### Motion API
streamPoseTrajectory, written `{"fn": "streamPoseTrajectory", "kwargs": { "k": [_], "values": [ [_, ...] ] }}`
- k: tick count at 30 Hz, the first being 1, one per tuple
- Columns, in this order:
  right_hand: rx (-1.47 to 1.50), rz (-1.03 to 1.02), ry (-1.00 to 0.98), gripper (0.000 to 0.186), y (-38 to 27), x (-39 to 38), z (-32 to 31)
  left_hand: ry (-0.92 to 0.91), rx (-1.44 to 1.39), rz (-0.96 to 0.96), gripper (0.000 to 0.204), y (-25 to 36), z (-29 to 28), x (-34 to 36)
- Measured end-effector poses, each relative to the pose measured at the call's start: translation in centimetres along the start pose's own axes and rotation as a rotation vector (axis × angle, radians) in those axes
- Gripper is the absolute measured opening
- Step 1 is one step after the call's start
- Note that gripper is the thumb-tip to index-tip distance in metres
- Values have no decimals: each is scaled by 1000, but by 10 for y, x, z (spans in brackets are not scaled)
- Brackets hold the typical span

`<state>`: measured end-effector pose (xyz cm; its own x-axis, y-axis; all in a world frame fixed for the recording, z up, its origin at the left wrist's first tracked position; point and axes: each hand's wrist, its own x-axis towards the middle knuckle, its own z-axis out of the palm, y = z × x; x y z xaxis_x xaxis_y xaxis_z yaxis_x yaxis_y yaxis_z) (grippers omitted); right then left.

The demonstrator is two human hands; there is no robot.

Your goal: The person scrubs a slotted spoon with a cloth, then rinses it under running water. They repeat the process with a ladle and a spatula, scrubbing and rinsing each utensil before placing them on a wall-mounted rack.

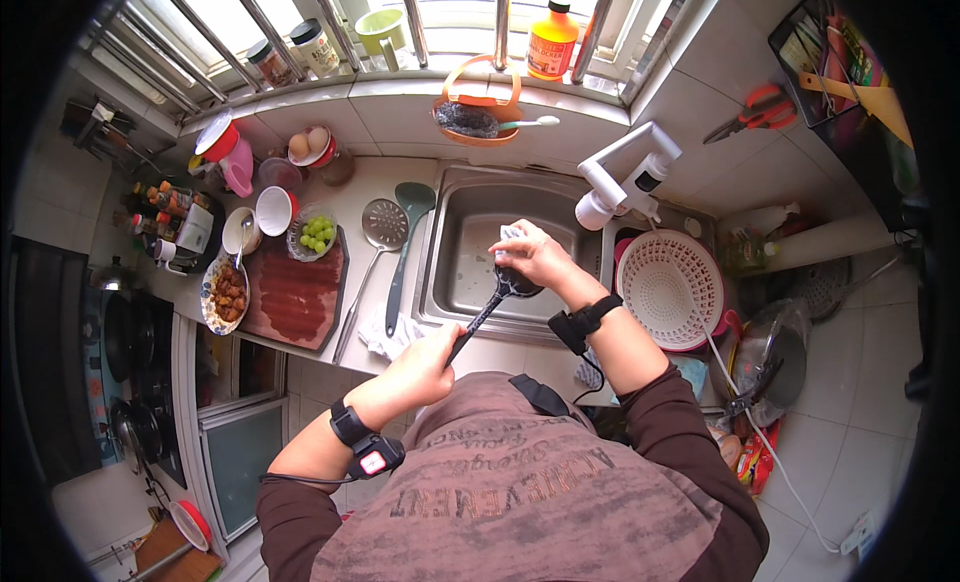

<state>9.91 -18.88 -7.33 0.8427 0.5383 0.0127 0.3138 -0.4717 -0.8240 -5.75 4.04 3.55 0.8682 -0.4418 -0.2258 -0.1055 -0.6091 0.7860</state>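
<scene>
The black slotted ladle (505,287) hangs over the near edge of the steel sink (470,232). The left hand (425,362) has its grip closed around the handle, while the right hand (530,257) presses a pale cloth (508,234) against the head. It looks like scrubbing mid-wash; turning the head and rinsing would likely come next. A slotted skimmer (382,227) lies on the table to the left.

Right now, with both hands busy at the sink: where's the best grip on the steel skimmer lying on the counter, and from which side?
Probably the skimmer's thin handle, near its lower end by the counter's front edge. It lies flat with its round perforated head toward the window, so the handle points at the person. Come from above and the front, closing across the handle. The green spatula lies close on its right, so keep left.
</scene>
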Motion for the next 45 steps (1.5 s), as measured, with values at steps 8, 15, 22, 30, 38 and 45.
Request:
{"fn": "streamPoseTrajectory", "kwargs": {
  "k": [8, 15, 22, 30, 38, 45],
  "values": [
    [258, 332, 400, 19, 25, 5, 4, 9, -70, -81, 41, -11, 6, -9],
    [126, -169, 463, 25, -12, -19, 10, 175, -153, -98, 43, -10, -12, -4],
    [14, -105, 557, 58, -29, 7, 11, 215, -82, -20, 43, 9, -8, 3],
    [177, 144, 698, 47, 18, 21, 12, 193, -222, -181, 44, -9, 8, -5],
    [554, -8, 563, 57, -13, 16, 12, 282, -289, -204, 47, -26, 10, -12],
    [109, -14, 561, 51, -62, 9, 15, 311, -293, -141, 46, -16, 13, 4]
  ]
}}
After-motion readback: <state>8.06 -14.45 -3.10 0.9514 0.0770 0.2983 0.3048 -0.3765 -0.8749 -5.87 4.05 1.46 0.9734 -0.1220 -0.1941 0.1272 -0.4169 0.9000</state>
